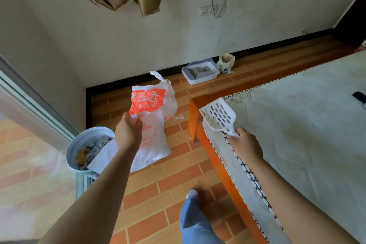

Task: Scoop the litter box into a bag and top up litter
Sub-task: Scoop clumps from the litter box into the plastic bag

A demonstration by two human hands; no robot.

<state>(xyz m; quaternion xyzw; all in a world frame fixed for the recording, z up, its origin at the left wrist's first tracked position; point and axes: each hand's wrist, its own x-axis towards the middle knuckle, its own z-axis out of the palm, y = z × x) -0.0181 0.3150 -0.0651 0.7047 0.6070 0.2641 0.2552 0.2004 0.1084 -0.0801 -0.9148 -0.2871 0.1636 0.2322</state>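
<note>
A thin white-and-orange plastic bag (150, 117) is pinched by the left hand (128, 130); a white slotted plastic scoop (217, 116) is gripped by the right hand (244, 143). The grey rectangular litter box (200, 71) (at the floor's far edge) seemingly remains to be scooped and topped up.

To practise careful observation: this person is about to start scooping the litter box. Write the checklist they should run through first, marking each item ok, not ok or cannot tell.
1. Bag held: the left hand grips the plastic bag. Ok.
2. Bag mouth spread: it hangs flat from one side. Not ok.
3. Scoop held: the right hand grips the scoop by its handle. Ok.
4. Scoop empty: pale bits lie in it. Not ok.
5. Litter box within reach: it sits by the wall, far from both hands. Not ok.
6. Top-up litter ready: an open litter sack stands beside the box. Ok.
</note>
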